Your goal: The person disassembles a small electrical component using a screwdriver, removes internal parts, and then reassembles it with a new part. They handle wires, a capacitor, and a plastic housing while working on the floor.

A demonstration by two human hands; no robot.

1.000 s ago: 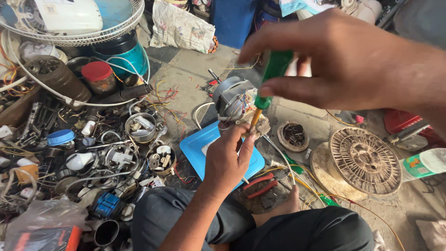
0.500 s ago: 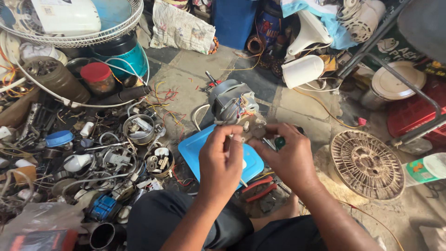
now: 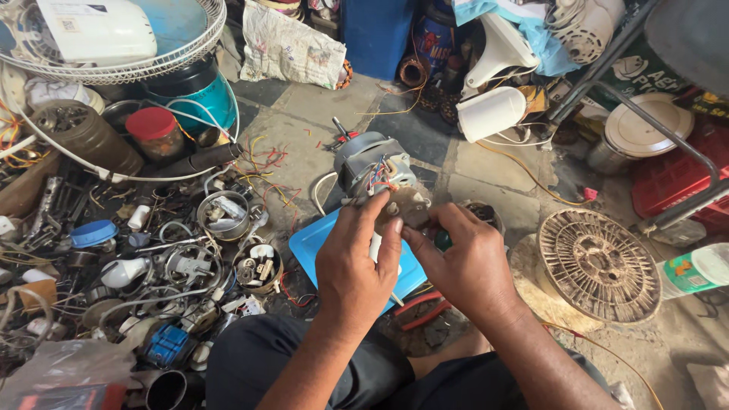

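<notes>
So the fan motor (image 3: 376,168) sits on the concrete floor (image 3: 304,129) at 12 o'clock from my hands, just above the blue lid (image 3: 315,247). My left hand (image 3: 357,262) has its fingers pinched on the little metal bracket (image 3: 406,206) at the motor's front. My right hand (image 3: 471,266) is curled around a green-handled tool (image 3: 443,241), tip hidden, so can't say where it bites. My worry: those thin coloured wires (image 3: 377,178) sit right by my fingertips, one slip could nick them. A loose screw would probably vanish into the parts pile (image 3: 152,258) at 9 o'clock. Red pliers (image 3: 421,307) lie at 6 o'clock.
</notes>
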